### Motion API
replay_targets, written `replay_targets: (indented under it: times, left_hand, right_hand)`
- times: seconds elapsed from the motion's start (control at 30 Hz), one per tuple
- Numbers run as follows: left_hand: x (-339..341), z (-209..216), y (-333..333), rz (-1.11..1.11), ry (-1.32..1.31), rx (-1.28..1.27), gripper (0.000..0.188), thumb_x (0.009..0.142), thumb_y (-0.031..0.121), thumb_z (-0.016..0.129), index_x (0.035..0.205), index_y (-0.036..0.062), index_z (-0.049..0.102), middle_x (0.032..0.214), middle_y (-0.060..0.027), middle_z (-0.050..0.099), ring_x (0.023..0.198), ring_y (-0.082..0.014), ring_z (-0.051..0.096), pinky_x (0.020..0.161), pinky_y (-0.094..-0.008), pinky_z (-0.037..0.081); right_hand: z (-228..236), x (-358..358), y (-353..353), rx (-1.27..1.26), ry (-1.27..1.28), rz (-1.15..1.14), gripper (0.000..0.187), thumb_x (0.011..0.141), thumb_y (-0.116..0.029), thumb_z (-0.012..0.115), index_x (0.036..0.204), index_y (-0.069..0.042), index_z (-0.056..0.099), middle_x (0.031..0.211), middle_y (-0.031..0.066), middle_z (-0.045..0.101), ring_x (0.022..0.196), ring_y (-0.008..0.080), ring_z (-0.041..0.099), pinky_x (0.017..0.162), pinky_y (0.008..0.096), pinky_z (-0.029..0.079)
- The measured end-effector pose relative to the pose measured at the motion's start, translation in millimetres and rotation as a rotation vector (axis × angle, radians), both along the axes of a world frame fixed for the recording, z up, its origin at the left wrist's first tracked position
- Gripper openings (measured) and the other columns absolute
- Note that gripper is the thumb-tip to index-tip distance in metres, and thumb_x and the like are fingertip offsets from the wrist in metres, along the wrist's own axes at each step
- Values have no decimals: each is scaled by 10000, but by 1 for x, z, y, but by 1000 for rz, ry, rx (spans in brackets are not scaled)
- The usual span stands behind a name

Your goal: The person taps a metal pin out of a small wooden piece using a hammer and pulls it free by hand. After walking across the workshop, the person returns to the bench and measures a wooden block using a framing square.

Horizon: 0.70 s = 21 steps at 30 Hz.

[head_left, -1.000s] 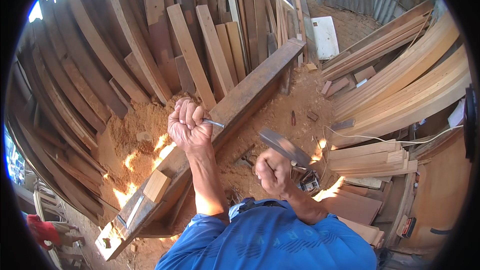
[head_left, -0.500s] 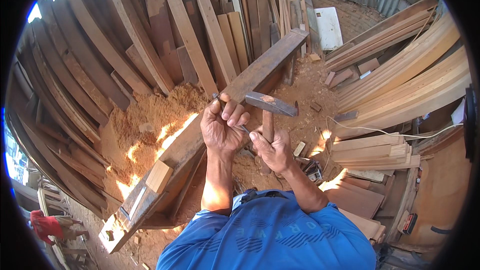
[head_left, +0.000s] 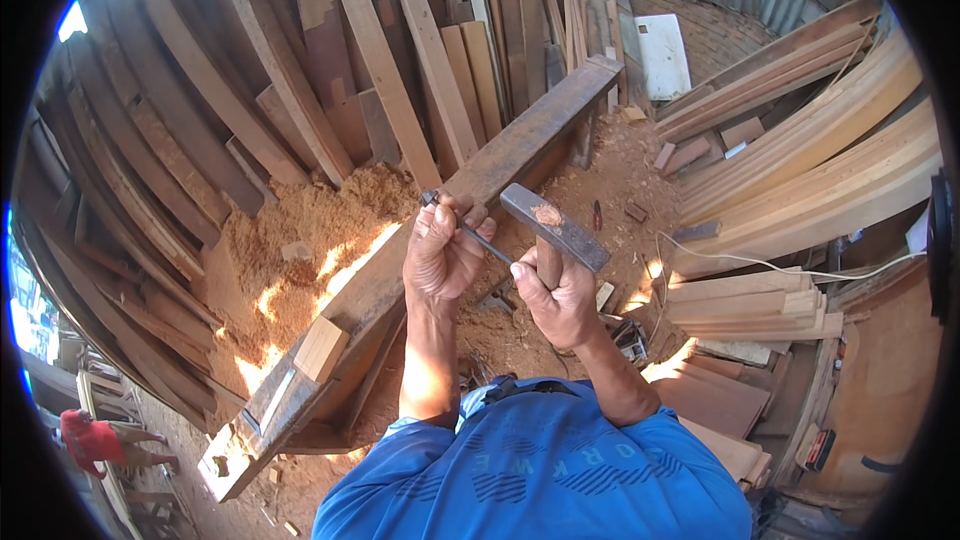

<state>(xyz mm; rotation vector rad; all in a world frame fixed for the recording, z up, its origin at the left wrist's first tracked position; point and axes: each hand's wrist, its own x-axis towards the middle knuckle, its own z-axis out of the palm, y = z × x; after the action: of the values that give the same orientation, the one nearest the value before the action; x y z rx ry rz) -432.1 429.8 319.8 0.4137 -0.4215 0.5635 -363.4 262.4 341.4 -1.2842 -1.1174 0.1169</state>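
Note:
My left hand (head_left: 438, 258) pinches a thin dark metal rod (head_left: 490, 246), with a knob-like end showing above the fingers. The rod slants down to the right, and its lower end comes close to my right thumb; whether they touch I cannot tell. My right hand (head_left: 562, 308) is wrapped round the wooden handle of a hammer (head_left: 572, 232), just below its grey steel head. The head is tilted, its right end lower. Both hands are held up in front of a long wooden bench beam (head_left: 535, 125).
A pale wood block (head_left: 322, 348) and a try square (head_left: 268, 404) lie on the beam's near end. Sawdust (head_left: 290, 230) is heaped beyond it. Planks (head_left: 390, 85) lean at the back; lumber (head_left: 800, 160) is stacked right. A cable (head_left: 780, 268) crosses there. A person in red (head_left: 88, 442) is far left.
The hammer has turned in my right hand: its head tilts more steeply and less of the handle shows. More of the rod now shows below my left fingers.

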Motion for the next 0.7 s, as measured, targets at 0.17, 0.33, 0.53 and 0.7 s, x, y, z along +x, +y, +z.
replay_targets:
  times: [0.17,0.33,0.53,0.7]
  left_hand:
    - [-2,31,-19,94,194,-180,192,967,198,587,1090,52,609,905,-47,592,863,-207,561,810,-383,461]
    - [-3,44,-21,111,179,-280,219,1027,226,455,1064,41,566,829,-34,537,749,-184,519,724,-346,447]
    - [1,37,-15,-26,-73,-296,255,1053,239,385,962,50,531,713,-6,421,572,-115,369,533,-264,335]
    - [3,46,-15,29,-68,-358,250,1041,202,389,917,40,532,667,2,415,522,-107,356,488,-255,302]
  right_hand:
    - [-2,-6,8,35,-12,-47,77,909,-68,621,861,-12,599,595,91,526,509,156,529,495,347,423]
    - [6,-14,17,31,68,-69,75,904,-69,622,928,-3,594,641,113,578,545,182,582,520,355,458]
    - [3,-19,23,-15,129,-18,72,921,-56,603,859,-28,579,644,4,542,580,70,505,513,272,424]
    - [-1,-17,25,19,235,51,99,955,-121,594,968,-29,561,665,-14,522,565,39,468,494,228,404]
